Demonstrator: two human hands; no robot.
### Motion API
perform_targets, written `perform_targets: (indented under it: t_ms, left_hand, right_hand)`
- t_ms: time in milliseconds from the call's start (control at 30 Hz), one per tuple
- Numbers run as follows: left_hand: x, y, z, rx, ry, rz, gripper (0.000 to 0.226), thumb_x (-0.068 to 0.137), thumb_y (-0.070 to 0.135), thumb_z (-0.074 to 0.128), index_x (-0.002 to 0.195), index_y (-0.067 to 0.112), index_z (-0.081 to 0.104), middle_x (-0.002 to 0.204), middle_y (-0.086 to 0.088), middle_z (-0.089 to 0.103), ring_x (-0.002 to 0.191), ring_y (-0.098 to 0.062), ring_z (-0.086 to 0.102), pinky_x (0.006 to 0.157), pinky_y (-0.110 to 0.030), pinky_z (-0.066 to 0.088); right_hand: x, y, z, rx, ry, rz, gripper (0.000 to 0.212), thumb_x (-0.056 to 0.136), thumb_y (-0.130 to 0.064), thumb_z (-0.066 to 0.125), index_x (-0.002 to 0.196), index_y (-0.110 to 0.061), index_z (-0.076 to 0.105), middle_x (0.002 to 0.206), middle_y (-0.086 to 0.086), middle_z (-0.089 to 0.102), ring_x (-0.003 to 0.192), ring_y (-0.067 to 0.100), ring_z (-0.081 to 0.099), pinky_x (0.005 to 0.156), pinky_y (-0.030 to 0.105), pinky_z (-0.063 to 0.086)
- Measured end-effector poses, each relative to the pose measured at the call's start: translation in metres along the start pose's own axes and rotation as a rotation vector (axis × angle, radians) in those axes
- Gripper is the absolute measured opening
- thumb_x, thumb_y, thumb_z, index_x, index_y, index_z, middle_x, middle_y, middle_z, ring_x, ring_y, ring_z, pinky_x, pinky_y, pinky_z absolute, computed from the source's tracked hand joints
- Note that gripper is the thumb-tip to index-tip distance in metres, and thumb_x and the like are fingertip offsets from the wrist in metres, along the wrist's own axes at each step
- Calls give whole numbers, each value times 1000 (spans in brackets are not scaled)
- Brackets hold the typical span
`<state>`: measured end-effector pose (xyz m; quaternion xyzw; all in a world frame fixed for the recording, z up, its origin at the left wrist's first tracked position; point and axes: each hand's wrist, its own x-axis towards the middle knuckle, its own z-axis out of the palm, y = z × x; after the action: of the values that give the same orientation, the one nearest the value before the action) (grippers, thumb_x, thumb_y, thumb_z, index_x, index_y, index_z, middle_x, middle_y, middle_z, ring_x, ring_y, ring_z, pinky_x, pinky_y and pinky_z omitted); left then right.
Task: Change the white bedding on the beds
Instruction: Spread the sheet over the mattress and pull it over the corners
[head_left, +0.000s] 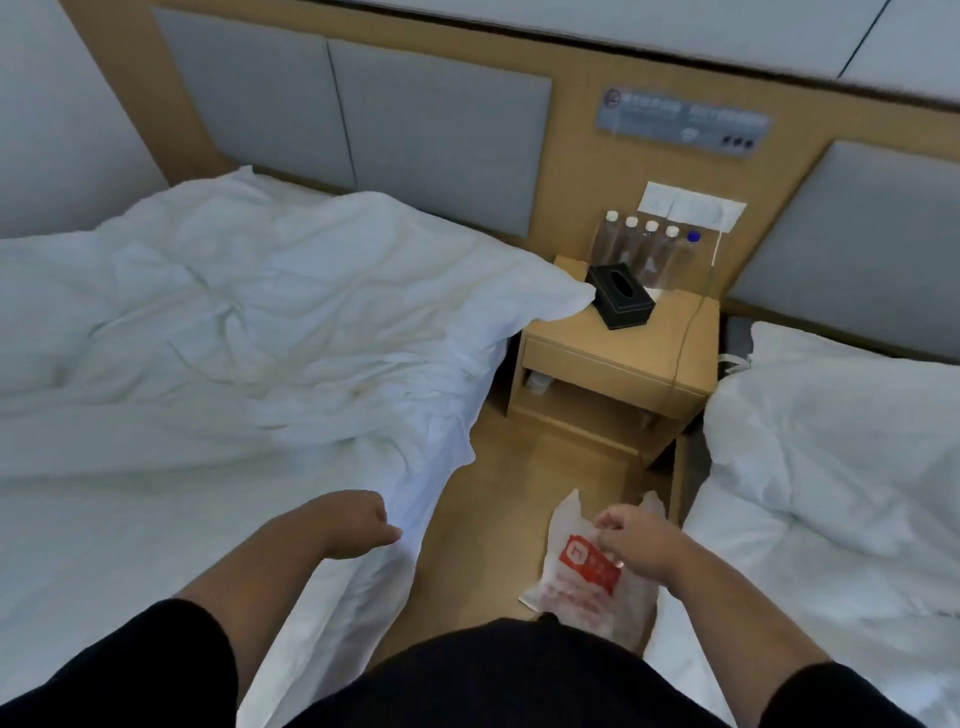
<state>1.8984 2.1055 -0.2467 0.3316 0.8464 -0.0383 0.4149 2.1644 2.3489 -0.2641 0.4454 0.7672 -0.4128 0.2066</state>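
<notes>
We stand in the aisle between two beds, both dressed in rumpled white bedding. The left bed's duvet fills the view from nine to eleven o'clock, its corner drooping toward the nightstand at one o'clock; the right bed's bedding lies at three o'clock.

Our right hand pinches the top of a white plastic bag with a red print, which hangs low in the aisle at five o'clock — the grip is closed on the bag. Our left hand hovers at the left bed's edge at about seven o'clock, fingers curled; the blur leaves us unsure whether it has caught a fold of sheet, so we cannot tell its grip.

We judge the step in hand to be clearing this bag out of the way so both hands are free for stripping. To do it well we should set the bag down clear of the aisle and off the linen, not on the nightstand's crowded top beside the tissue box and the row of water bottles. Then we take the duvet by its near edge with both hands and draw it back toward us — mind the drooping corner, which lies close to the tissue box and could drag it off
</notes>
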Motion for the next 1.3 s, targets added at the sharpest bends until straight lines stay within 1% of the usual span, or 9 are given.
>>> perform_targets:
  t_ms: [133,333,533,633,800,967,1100,1200,1300]
  left_hand:
    - [35,41,-49,-188,42,-60,32,94,38,55,105,10,65,103,-4,69,89,-20,66,76,-31,49]
    - [112,40,-79,-546,137,-235,44,99,51,48,113,12,61,118,-4,65,105,-23,63,88,-36,48]
    - [210,-6,-45,-1679,157,-519,80,88,62,63,148,13,42,142,-11,52,121,-27,58,102,-45,49]
    - [266,-42,-41,-2067,258,-623,88,79,61,74,150,19,42,155,-8,39,135,-28,47,111,-48,41]
    - [347,-78,-48,-2578,299,-523,59,82,58,73,125,17,66,122,-9,70,112,-29,67,93,-47,55]
    - [395,-56,-70,-2480,286,-254,51,85,29,75,130,8,63,126,-7,69,118,-24,65,93,-36,53]
    - [418,-24,-92,-2127,92,19,53,79,23,79,128,7,64,124,-9,70,117,-23,66,99,-39,53]
    - [435,-3,-112,-2217,135,-85,47,85,22,77,127,5,63,114,-7,73,104,-17,71,80,-26,59]
    - [451,5,-118,-2532,193,-331,31,89,17,72,114,0,67,103,-12,74,94,-23,74,71,-29,59]
  right_hand:
    - [74,-50,-82,-92,-11,-60,21,98,-38,56,115,-27,62,108,-4,65,101,14,61,96,40,54]
    - [162,-141,-125,-329,-142,-234,19,99,-38,56,113,-28,63,106,-7,64,101,13,61,94,37,51]
    - [260,-199,-98,-476,-297,-258,18,99,-41,56,112,-31,62,104,-10,62,101,12,60,87,33,48]
    - [316,-231,-80,-515,-324,-258,28,97,-43,55,123,-32,57,116,-9,60,107,14,57,91,34,48]
    - [404,-288,-50,-428,-187,-241,46,97,-30,58,140,-23,43,128,2,52,108,17,54,89,31,46]
    - [461,-321,-27,-429,-196,-184,59,96,-27,57,150,-26,34,145,5,43,115,20,53,93,33,47]
    - [482,-341,-2,-525,-386,-219,37,103,-32,48,138,-20,53,139,0,55,126,25,53,101,34,44]
    - [484,-343,6,-394,-450,-175,24,96,-18,48,110,-19,67,113,-1,69,111,26,62,95,42,52]
    - [485,-347,-1,-273,-559,-121,23,96,-25,53,107,-27,73,113,-6,73,109,15,64,97,33,51]
